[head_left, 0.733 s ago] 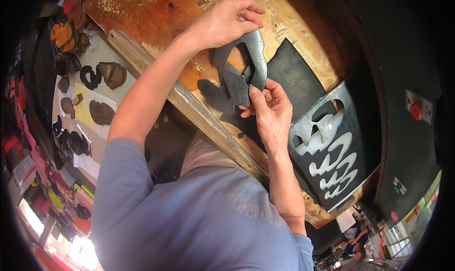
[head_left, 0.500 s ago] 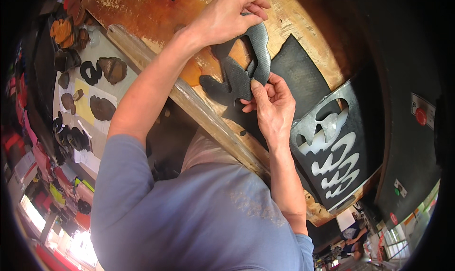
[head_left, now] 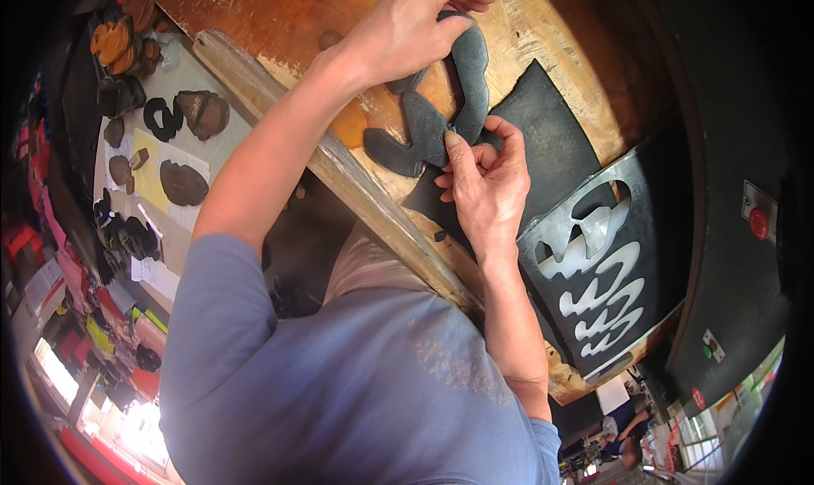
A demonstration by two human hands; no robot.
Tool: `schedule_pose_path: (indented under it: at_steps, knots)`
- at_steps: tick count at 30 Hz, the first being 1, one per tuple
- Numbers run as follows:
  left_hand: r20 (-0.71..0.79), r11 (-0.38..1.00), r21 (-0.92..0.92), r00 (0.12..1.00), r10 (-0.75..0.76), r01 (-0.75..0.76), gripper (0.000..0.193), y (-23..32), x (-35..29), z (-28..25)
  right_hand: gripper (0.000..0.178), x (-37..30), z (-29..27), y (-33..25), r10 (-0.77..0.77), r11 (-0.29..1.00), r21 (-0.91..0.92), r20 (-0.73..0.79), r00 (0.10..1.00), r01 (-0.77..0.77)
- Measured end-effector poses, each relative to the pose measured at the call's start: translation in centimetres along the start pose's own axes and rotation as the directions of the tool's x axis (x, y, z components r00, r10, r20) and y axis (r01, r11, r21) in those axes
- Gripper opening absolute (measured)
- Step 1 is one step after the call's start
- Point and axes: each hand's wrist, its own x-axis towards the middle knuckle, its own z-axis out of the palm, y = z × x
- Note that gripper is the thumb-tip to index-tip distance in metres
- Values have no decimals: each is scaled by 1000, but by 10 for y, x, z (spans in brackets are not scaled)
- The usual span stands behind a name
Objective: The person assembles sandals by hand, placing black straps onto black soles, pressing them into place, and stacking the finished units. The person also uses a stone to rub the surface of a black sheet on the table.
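Observation:
Over the wooden board, both hands hold a dark grey, textured cut piece of flexible material (head_left: 471, 74), shaped as a curved strip with branching arms. The thumb and fingers of my left hand (head_left: 407, 31) are closed on its far end. Its near end is pinched between the thumb and fingers of my right hand (head_left: 487, 180). A branching part hangs toward the left, over the board. Whether this is one piece or several stacked layers I cannot tell. Just right of it lies a dark sheet (head_left: 551, 116) of similar material, partly hidden by my right hand.
A worn wooden board (head_left: 526, 27) lies under the work, with a wooden beam (head_left: 339, 180) along its near side. To the right lies a black sheet with curved cut-outs (head_left: 606, 264). Several dark cut pieces (head_left: 184, 184) lie on the left table. A red button (head_left: 757, 224) sits far right.
My left hand has moved slightly up and away, still holding the far end. The piece has turned a little, and its branches now spread lower and flatter. My right hand keeps its pinch.

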Motion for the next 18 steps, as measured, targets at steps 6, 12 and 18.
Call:
schedule_pose_path:
  at_steps: [6,12,18]
  knots:
    - [-107,916,389,993,-57,95,39,6,-24,-13,47,1,-1,-1,34,999,0,13,999,-34]
    - [-105,869,487,994,-42,88,45,3,-35,-7,49,1,1,-4,41,999,-15,-10,999,-41]
    - [-94,807,588,996,-2,57,50,7,-33,2,53,4,-2,-10,67,997,-46,4,998,-67]
